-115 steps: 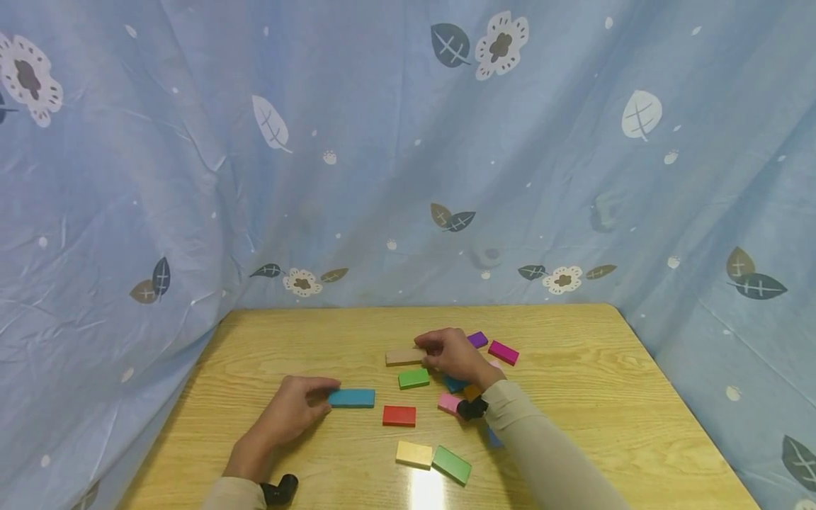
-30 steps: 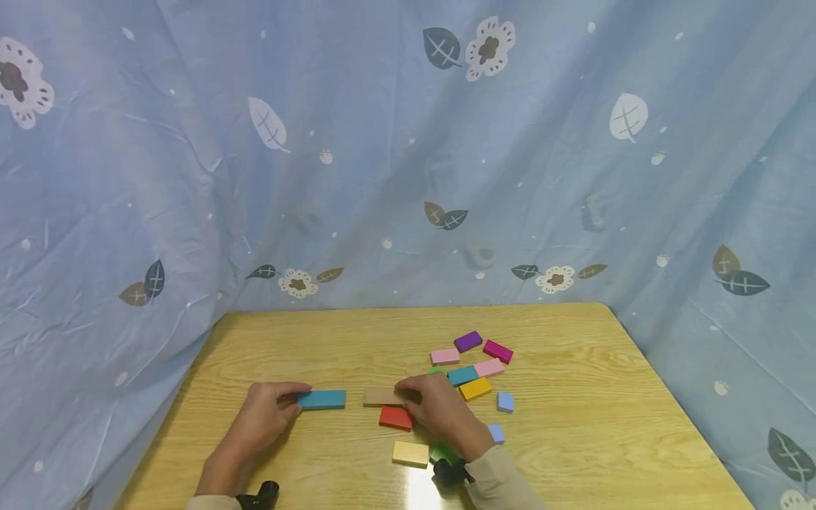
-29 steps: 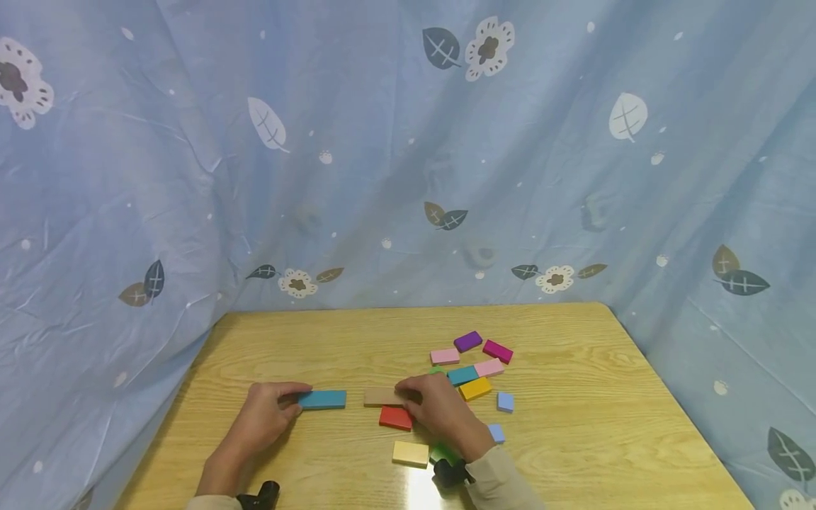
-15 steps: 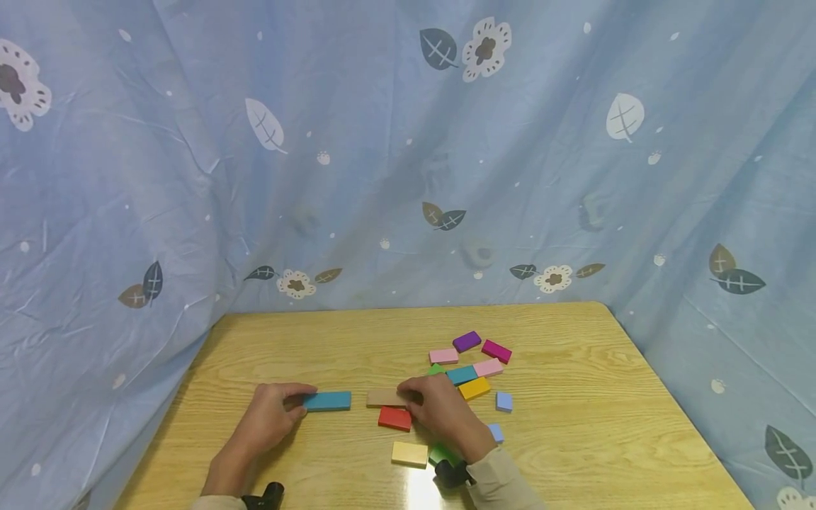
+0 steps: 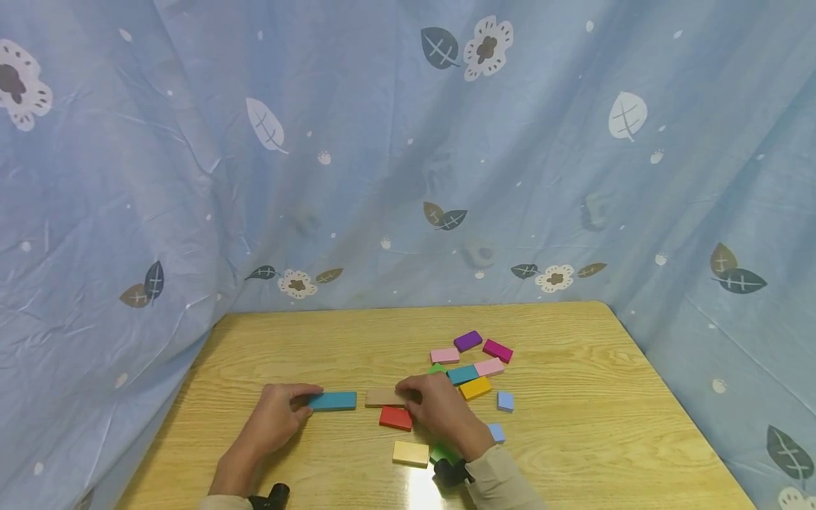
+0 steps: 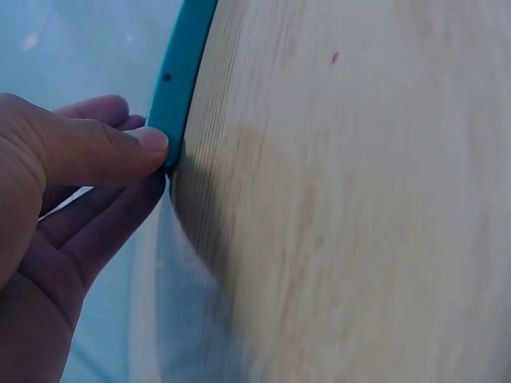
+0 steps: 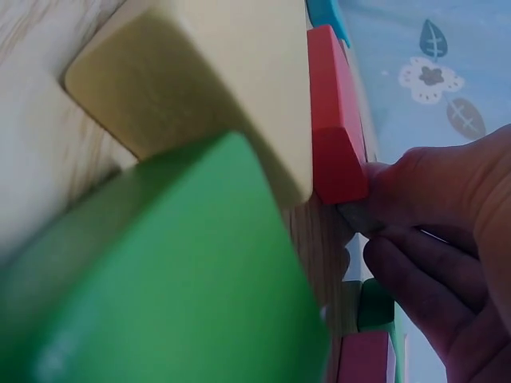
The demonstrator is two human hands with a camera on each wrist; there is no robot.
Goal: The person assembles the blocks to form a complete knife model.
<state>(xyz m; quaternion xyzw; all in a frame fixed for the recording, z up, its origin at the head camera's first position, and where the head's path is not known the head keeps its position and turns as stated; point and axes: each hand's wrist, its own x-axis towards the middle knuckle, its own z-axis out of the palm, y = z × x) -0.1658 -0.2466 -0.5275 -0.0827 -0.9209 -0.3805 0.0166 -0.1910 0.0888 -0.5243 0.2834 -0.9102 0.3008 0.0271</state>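
My left hand pinches the left end of a long blue wooden block lying on the table. In the left wrist view the thumb presses one face of that blue block, fingers behind it. My right hand pinches the right end of a plain tan wooden block, in line with the blue one across a narrow gap. Just in front of the tan block lies a red block. In the right wrist view the red block hides most of the tan one.
A yellow block and a partly hidden green block lie nearer me. Behind the right hand are pink, purple, magenta and orange blocks. A patterned blue cloth hangs behind the wooden table.
Since the oldest frame, my right hand has brought the tan block nearer me and leftward, behind the red one. Over the last second my left hand has slid the blue block rightward, narrowing the gap.
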